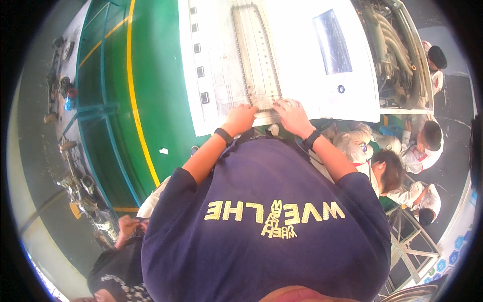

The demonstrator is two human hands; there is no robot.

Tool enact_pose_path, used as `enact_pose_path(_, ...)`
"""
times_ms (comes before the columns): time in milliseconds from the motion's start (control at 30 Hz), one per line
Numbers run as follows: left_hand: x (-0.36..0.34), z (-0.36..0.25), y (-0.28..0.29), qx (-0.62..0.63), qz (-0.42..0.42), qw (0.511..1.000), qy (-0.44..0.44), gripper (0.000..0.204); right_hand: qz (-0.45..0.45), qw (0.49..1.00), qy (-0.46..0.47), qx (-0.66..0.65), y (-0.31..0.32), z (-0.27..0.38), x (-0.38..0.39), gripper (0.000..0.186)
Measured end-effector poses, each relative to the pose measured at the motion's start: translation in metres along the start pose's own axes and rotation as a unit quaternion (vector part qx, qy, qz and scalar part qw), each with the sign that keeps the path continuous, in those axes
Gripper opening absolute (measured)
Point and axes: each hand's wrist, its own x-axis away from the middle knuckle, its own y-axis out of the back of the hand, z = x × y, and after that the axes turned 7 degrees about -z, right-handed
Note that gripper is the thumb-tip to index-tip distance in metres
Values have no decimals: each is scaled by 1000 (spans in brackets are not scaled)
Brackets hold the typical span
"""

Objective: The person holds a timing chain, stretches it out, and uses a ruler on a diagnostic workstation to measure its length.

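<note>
A long loop of dark chain [243, 65] lies on a pale strip down a white panel [211, 88], with small dots along its right side. My left hand [240, 119], a dark band at the wrist, has its fingers closed on the loop's near left corner. At the near right corner my right hand [293, 118], also banded, pinches the chain; the fingertips' exact contact is small to see. To the right on the panel are a glossy rectangle [331, 41] and a small dark round fitting [340, 89].
An engine assembly [395, 55] adjoins the panel at right. Several co-workers [422, 143] in pale clothing crouch below it, near a metal frame [412, 236]. Another person [121, 267] is at lower left. Mechanical parts [70, 166] line the far left, beside green flooring [156, 85] with yellow lines.
</note>
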Motion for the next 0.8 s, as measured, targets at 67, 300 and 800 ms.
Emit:
enact_pose_path(67, 1, 1, -2, 9, 8, 1000, -1, 34, 14, 1000, -4, -10, 0, 3, 2, 44)
enact_pose_path(300, 6, 3, -3, 38, 7, 999, 1, 38, 11, 1000, 9, -4, -5, 6, 2, 44)
enact_pose_path(800, 14, -12, 12, 60, 3, 998, 6, 43, 35, 999, 10, 7, -10, 19, 5, 49)
